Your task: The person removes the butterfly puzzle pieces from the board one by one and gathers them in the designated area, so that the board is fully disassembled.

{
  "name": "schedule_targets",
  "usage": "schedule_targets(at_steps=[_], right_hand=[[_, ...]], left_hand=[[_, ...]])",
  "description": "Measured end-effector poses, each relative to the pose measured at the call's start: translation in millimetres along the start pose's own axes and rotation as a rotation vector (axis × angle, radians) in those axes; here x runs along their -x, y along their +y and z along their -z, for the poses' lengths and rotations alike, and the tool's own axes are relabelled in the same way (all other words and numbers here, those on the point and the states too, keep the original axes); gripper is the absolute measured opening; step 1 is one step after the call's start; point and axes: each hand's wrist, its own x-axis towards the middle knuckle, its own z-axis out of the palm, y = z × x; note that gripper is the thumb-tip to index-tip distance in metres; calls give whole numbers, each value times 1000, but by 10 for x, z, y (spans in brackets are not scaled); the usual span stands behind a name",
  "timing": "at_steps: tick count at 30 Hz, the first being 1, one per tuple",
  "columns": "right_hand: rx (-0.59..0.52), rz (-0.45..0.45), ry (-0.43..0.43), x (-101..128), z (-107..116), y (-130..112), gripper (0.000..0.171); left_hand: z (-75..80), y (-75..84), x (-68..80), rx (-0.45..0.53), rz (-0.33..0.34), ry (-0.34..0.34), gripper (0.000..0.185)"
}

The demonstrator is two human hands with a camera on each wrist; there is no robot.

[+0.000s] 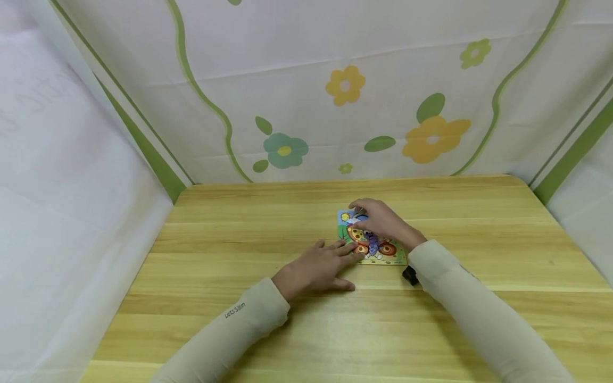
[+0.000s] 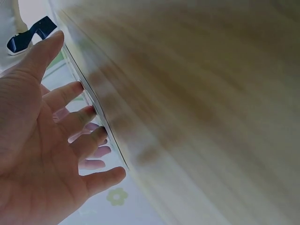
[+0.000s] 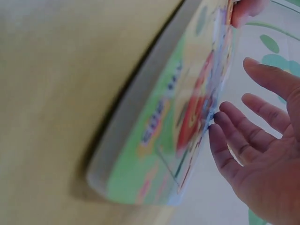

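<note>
Beige cloth sleeves (image 1: 217, 336) frame our loose, empty fingers (image 1: 346, 249) at the colourful rectangular butterfly board (image 1: 373, 248). Likely light, stiff: we'd hold its edges.

Curtained booth (image 1: 62, 186) — flowered cloth (image 1: 297, 96)

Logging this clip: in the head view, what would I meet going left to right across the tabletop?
Left sleeve → left hand → butterfly picture board → small black object → right sleeve. The right hand overlaps the board, so it's left out.
</note>
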Motion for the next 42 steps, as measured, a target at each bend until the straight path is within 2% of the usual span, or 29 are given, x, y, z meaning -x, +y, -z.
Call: schedule_targets(at_steps=[17,29,42], right_hand=[[62,42,-9,-140,-71,47,43],[70,10,-42,-158,-82,26,41],[75,-3,-64,-195,-76,28,39]], left_hand=[[-3,-31,-28,8,-8,-6,77],[4,-15,-38,33,21,-35,79],[20,-13,-24,43,17,-31,80]])
